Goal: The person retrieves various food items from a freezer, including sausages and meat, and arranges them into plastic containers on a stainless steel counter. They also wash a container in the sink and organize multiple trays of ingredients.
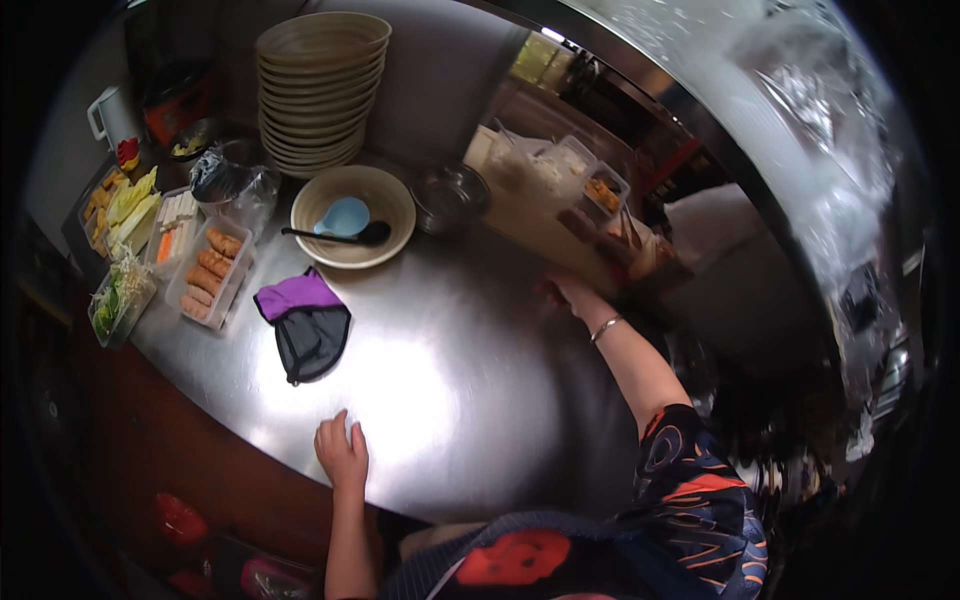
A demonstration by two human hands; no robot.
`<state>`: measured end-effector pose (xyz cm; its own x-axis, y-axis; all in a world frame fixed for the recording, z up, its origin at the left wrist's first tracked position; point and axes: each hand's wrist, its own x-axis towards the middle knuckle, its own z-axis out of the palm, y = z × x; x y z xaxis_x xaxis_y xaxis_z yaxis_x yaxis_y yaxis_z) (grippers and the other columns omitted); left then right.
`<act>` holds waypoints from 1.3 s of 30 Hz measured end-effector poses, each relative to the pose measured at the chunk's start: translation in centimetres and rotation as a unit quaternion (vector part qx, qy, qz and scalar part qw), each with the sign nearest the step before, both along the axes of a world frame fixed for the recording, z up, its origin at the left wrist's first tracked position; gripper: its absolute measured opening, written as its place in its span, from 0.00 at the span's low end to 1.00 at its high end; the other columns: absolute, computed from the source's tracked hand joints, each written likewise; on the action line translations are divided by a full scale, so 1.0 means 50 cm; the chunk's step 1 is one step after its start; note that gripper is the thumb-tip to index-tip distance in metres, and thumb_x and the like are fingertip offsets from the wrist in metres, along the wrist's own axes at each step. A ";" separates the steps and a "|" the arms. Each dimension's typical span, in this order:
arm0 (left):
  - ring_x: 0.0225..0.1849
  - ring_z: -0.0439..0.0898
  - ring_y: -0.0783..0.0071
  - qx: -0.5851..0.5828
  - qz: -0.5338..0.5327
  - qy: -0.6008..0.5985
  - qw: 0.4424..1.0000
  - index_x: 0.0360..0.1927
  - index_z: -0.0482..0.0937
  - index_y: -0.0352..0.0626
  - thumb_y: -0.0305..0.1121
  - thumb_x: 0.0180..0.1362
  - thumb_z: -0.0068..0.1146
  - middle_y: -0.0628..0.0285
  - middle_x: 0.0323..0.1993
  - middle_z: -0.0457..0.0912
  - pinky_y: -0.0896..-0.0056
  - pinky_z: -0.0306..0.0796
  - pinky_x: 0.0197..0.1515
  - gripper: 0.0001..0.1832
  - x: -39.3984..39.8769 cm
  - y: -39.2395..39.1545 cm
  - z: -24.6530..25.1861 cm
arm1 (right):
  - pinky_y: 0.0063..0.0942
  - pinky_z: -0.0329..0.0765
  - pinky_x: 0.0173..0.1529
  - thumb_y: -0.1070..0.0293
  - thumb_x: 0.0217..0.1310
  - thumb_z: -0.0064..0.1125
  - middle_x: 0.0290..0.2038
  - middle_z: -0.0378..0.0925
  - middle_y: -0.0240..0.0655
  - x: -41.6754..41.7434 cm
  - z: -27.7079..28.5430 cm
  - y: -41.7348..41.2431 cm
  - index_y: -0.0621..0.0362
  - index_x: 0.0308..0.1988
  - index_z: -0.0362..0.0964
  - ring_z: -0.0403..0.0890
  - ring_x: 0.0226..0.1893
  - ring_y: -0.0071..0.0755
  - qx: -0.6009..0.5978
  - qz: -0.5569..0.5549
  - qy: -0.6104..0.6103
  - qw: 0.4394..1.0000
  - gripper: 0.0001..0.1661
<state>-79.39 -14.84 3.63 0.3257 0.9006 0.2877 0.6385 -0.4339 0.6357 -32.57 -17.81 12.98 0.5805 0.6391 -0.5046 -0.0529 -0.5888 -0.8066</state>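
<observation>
My left hand is above the near edge of a stainless steel table, with nothing in it and its fingers apart. Beyond it lies a purple and grey cloth item with black trim. Out to the right, my right hand reaches toward the table's far right side; its fingers are dark and blurred, so I cannot tell whether they hold anything. A wide beige bowl contains a light blue scoop and a black ladle. Glass bowls stand to its right.
A tall stack of beige bowls rises at the back. Plastic containers of sausages, white and orange sticks and greens stand at the left, near leafy cabbage. More food tubs stand behind the table on the right.
</observation>
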 end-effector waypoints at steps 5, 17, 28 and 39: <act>0.32 0.69 0.54 -0.004 -0.012 -0.011 1.000 0.39 0.73 0.38 0.28 0.47 0.54 0.53 0.28 0.70 0.59 0.62 0.37 0.14 0.006 0.007 0.006 | 0.29 0.72 0.28 0.52 0.53 0.50 0.34 0.76 0.35 0.281 -0.067 0.098 0.53 0.43 0.66 0.74 0.26 0.29 0.083 0.087 -0.446 0.887 0.21; 0.30 0.69 0.55 -0.011 -0.009 0.022 1.000 0.37 0.73 0.38 0.28 0.48 0.52 0.54 0.27 0.71 0.60 0.62 0.34 0.11 -0.003 0.008 0.015 | 0.32 0.67 0.51 0.51 0.52 0.51 0.45 0.72 0.40 0.098 0.072 0.219 0.54 0.47 0.64 0.69 0.50 0.36 -0.257 0.098 -0.516 0.811 0.25; 0.29 0.69 0.55 0.000 -0.001 0.006 1.000 0.37 0.73 0.37 0.28 0.51 0.50 0.55 0.26 0.71 0.59 0.62 0.33 0.10 0.011 0.011 0.028 | 0.35 0.81 0.38 0.68 0.56 0.43 0.32 0.71 0.54 -0.187 -0.058 -0.127 0.73 0.41 0.55 0.79 0.30 0.46 0.108 -0.200 0.262 0.938 0.18; 0.55 0.61 0.47 -0.134 -0.004 -0.193 0.972 0.57 0.56 0.30 0.58 0.48 0.49 0.43 0.54 0.61 0.53 0.54 0.56 0.44 0.090 -0.010 -0.001 | 0.24 0.72 0.45 0.56 0.59 0.49 0.37 0.76 0.35 -0.193 -0.009 -0.083 0.60 0.48 0.68 0.77 0.37 0.27 -0.155 0.415 0.096 0.891 0.22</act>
